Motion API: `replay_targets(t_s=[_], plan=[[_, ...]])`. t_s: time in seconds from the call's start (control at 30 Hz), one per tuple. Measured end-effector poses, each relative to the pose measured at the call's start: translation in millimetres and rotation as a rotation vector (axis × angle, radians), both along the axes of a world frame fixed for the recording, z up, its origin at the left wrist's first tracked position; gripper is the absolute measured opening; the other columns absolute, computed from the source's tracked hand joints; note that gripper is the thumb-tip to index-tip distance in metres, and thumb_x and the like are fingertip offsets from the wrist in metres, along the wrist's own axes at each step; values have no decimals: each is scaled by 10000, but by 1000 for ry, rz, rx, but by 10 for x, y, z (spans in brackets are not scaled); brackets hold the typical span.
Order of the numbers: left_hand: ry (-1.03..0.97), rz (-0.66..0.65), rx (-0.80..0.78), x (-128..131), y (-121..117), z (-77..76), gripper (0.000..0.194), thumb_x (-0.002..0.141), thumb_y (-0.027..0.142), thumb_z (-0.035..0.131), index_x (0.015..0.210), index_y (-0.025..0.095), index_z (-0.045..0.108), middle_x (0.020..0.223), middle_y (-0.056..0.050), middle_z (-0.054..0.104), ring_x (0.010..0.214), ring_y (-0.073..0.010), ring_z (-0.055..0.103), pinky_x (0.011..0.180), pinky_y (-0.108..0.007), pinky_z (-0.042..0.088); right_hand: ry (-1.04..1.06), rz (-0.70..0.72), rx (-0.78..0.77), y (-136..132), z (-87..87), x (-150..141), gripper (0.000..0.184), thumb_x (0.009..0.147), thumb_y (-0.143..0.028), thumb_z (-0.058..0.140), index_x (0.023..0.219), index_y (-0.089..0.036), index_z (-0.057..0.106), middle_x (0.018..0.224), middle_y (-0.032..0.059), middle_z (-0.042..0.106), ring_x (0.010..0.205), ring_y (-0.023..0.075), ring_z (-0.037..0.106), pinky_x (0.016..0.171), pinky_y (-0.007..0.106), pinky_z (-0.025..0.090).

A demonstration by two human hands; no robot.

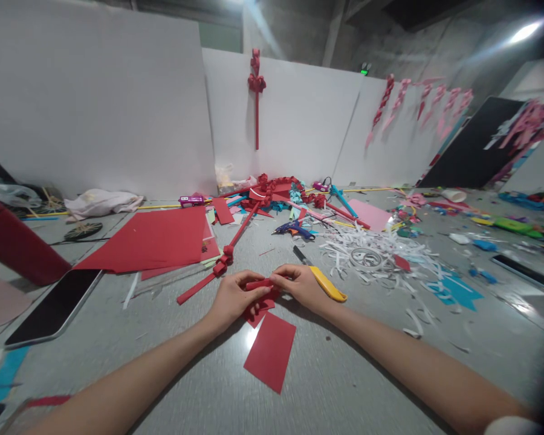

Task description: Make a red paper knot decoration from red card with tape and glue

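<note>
Both hands are close together above the grey floor, working on 1 small rolled piece of red paper (pixel 259 283). The left hand (pixel 236 297) has its thumb and fingers clamped on the roll, and the right hand (pixel 299 283) pinches the right end of it between thumb and fingers. Under the left hand's fingers lies more red paper, partly hidden, and just nearer the person is 1 flat red paper rectangle (pixel 271 353). A yellow utility knife (pixel 329 285) lies just beside the right hand. Beyond the hands are a blue glue gun (pixel 297 229) and a knotted red paper stick (pixel 223 261). To the right, white paper shreds (pixel 336 246) surround a tape roll (pixel 365 258); to the left, a large red sheet (pixel 156 240) lies near a phone (pixel 57 306).
</note>
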State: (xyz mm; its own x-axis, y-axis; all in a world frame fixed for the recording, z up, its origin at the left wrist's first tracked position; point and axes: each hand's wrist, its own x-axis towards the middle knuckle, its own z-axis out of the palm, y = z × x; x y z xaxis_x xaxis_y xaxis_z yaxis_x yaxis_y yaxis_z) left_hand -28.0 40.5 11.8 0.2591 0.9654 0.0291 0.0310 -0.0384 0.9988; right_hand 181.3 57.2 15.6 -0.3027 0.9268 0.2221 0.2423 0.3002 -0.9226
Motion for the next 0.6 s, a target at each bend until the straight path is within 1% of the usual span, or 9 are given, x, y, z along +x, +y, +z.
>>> replay_targets(t_s=[0.07,0.17,0.27,0.43,0.6], plan=[[37,6,30,-1,-16,10,356,791,430,832,965,137,728,611,-44,719,420,-155,632,390,-224,483,-4,0,7,3,-5,2,287,896,-456,714,868,-178,777,786,39,748,705,165,656,662,280,505],[37,15,49,-3,-27,21,329,808,429,814,949,142,734,619,-44,719,444,-161,643,416,-236,514,-14,6,18,-6,3,2,279,902,-448,713,868,-177,776,792,41,751,727,169,662,694,286,512],[38,23,60,-4,-33,34,330,814,432,807,940,135,739,587,-37,700,433,-161,634,408,-236,510,-18,8,9,-23,22,-1,284,906,-452,711,870,-176,772,793,43,754,732,171,669,708,290,518],[21,22,48,1,-41,46,320,812,410,809,932,121,743,572,-31,691,423,-144,621,398,-218,498,-25,15,25,-36,43,-4,289,910,-448,708,859,-170,768,784,40,757,716,164,674,699,282,517],[1,25,37,2,-29,27,301,815,385,804,925,114,734,550,-26,686,411,-139,618,392,-212,497,-36,12,29,-28,31,3,312,908,-468,704,858,-168,772,774,42,756,713,168,679,689,288,524]])
